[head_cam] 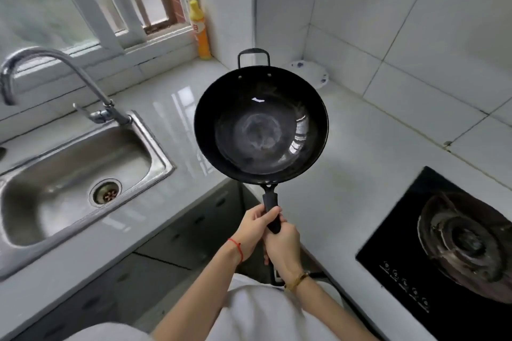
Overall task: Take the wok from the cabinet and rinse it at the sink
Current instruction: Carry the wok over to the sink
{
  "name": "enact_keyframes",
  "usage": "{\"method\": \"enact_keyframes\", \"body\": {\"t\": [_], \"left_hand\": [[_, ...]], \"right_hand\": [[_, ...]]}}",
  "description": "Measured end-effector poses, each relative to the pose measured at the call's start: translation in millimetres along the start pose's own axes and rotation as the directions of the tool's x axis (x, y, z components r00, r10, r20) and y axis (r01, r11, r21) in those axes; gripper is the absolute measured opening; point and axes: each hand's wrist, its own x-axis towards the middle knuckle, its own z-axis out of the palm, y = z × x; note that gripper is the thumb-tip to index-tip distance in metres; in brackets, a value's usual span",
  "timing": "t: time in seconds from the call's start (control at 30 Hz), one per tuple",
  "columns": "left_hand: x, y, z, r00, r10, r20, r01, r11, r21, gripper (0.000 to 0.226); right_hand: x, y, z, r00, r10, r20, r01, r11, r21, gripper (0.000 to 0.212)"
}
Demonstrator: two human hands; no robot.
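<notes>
Now both hands are wrapped around the long black handle (272,213) of the wok (261,123). The left hand (253,231) grips higher up, with its fingers (270,214) curled tight over the handle. The right hand (284,248) grips just below it, and its fingers are closed round the handle too, though most of them are hidden behind it. A red string (237,248) sits on the left wrist and a gold band (296,281) on the right wrist.

The wok is held up in the air, straight out past the fingers, above the corner of the white surface (177,108). It is level, open side up, and looks dry and shiny inside. A small loop handle (253,57) sits on its far rim.

Off to the left of the fingers is the metal sink (33,183), with its drain (106,192) showing. The curved tap (52,63) stands at the far edge of the sink, well apart from the wok. Nothing lies on the surface between the wok and the sink.

Far beyond the fingers, a yellow bottle (200,30) stands in the corner by the window (83,3). A white dish with blue marks (313,70), maybe a plate, lies just past the wok's right side, partly hidden behind it. To the right of the fingers is a black stove (443,255) with a dark burner.
</notes>
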Motion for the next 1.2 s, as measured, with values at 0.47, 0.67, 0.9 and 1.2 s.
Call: {"method": "enact_keyframes", "body": {"t": [0.47, 0.67, 0.9, 1.2], "left_hand": [[-81, -38, -63, 0.9, 0.051, -0.433, -0.145, 0.972, -0.187, 0.024], [-104, -49, -102, 0.839, 0.025, -0.544, -0.186, 0.952, -0.242, 0.022], [-128, -52, -166, 0.789, -0.018, -0.614, -0.175, 0.951, -0.253, 0.023], [-144, -44, -274, 0.8, -0.048, -0.599, -0.151, 0.949, -0.278, 0.035]], "right_hand": [[-37, 12, 79, 0.92, -0.031, 0.391, 0.154, 0.945, -0.288, 0.024], [-53, 6, 116, 0.859, -0.016, 0.512, 0.183, 0.943, -0.277, 0.022], [-74, -8, 182, 0.814, 0.005, 0.582, 0.178, 0.95, -0.257, 0.019], [-89, -34, 283, 0.803, 0.01, 0.596, 0.162, 0.959, -0.234, 0.018]]}}
